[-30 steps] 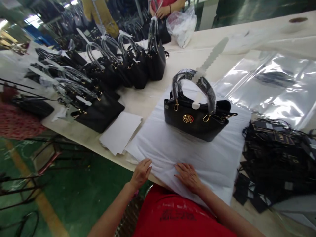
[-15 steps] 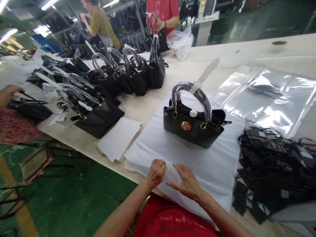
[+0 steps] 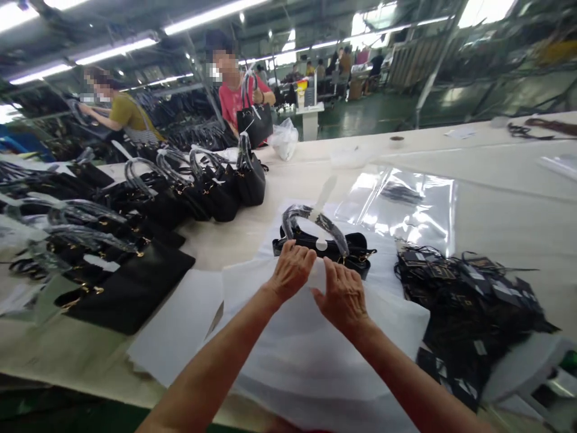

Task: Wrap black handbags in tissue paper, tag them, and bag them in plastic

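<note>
A black handbag [image 3: 356, 243] with plastic-wrapped handles stands on the table, its front mostly covered by white tissue paper [image 3: 288, 337]. My left hand [image 3: 292, 269] is closed on the top edge of the paper, against the bag's front. Just right of it, my right hand [image 3: 341, 293] grips the same edge, fingers bent over it. A white round sticker [image 3: 321, 245] shows on the bag above my hands. The bag's gold emblem is hidden behind paper and hands.
Several black handbags [image 3: 157, 282] crowd the left side. White sheets [image 3: 175, 325] lie beside them. Clear plastic bags [image 3: 406, 204] are behind right, with a heap of black tags [image 3: 469, 313] nearer. A person in red [image 3: 229, 99] holds a handbag across the table.
Both hands have moved up and forward to the handbag, lifting the tissue's near edge over its front. My right hand has closed. The view has tilted up, showing more of the room.
</note>
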`<state>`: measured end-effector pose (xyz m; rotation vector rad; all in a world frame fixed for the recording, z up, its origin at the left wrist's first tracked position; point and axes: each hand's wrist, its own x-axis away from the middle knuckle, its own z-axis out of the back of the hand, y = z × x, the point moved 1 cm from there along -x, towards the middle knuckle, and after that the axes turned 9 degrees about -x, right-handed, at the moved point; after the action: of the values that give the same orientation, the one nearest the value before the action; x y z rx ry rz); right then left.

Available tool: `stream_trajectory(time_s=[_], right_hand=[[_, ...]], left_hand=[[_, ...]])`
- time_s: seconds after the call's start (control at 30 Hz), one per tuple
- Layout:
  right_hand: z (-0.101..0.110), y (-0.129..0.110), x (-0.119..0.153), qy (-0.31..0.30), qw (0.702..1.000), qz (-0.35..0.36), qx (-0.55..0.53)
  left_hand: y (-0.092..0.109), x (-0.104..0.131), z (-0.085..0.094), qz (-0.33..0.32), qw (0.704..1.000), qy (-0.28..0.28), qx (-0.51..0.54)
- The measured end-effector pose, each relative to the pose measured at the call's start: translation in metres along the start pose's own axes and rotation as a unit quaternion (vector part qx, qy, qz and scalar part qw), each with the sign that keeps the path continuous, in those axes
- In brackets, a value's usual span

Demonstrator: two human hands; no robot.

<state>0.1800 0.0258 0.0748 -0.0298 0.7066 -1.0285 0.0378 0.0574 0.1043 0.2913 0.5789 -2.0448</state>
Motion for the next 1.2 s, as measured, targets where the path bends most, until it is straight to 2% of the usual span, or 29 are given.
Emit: stream_trajectory(time_s=[0.1,0.2,0.3,0.4,0.43,0.5,0.57,0.63,0.73,0.8,0.83,0.9,0.97,1.03,1.1,1.2], right_hand=[[-0.003,0.013,-0.024,0.024,0.998,-0.005,0.061],[-0.005,0.028,-0.039,0.041,0.994,-0.009,0.098],[-0.005,0.039,-0.045,0.051,0.993,-0.024,0.105],[-0.005,0.045,-0.048,0.052,0.993,-0.039,0.103],[-0.006,0.046,-0.049,0.055,0.992,-0.041,0.103],[-0.006,0.045,-0.05,0.061,0.992,-0.045,0.105],[-0.003,0.041,-0.05,0.064,0.992,-0.039,0.106],[0.004,0.036,-0.051,0.073,0.993,-0.018,0.093],[0.018,0.031,-0.059,0.145,0.989,0.004,0.037],[0.023,0.033,-0.071,0.207,0.978,-0.023,-0.016],[0.023,0.036,-0.079,0.218,0.973,-0.05,-0.048],[0.017,0.044,-0.094,0.174,0.969,-0.118,-0.134],[0.009,0.049,-0.104,0.09,0.954,-0.174,-0.228],[0.003,0.05,-0.106,0.049,0.926,-0.2,-0.317],[0.003,0.048,-0.101,0.054,0.889,-0.208,-0.404],[0.006,0.046,-0.083,0.052,0.817,-0.231,-0.526]], left_hand=[[-0.017,-0.029,-0.008,-0.018,1.0,0.007,0.003],[-0.025,-0.043,-0.012,-0.027,1.0,0.011,0.006],[-0.021,-0.031,-0.014,-0.002,0.998,0.06,0.007],[-0.007,-0.001,-0.028,-0.071,0.989,0.117,0.053],[-0.002,0.007,-0.037,-0.098,0.986,0.116,0.066],[0.005,0.018,-0.058,-0.095,0.989,0.086,0.068],[0.007,0.017,-0.076,-0.063,0.995,0.047,0.06],[0.006,0.008,-0.087,-0.056,0.996,0.018,0.067],[0.002,-0.006,-0.092,-0.055,0.995,0.001,0.085],[-0.001,-0.013,-0.092,-0.06,0.994,-0.007,0.091],[-0.002,-0.016,-0.093,-0.066,0.994,-0.012,0.092],[-0.004,-0.021,-0.094,-0.07,0.993,-0.019,0.097],[-0.006,-0.025,-0.095,-0.062,0.992,-0.026,0.109],[-0.006,-0.028,-0.094,-0.055,0.989,-0.034,0.129],[-0.004,-0.027,-0.091,-0.056,0.987,-0.038,0.148],[0.0,-0.021,-0.083,-0.061,0.986,-0.031,0.154]])
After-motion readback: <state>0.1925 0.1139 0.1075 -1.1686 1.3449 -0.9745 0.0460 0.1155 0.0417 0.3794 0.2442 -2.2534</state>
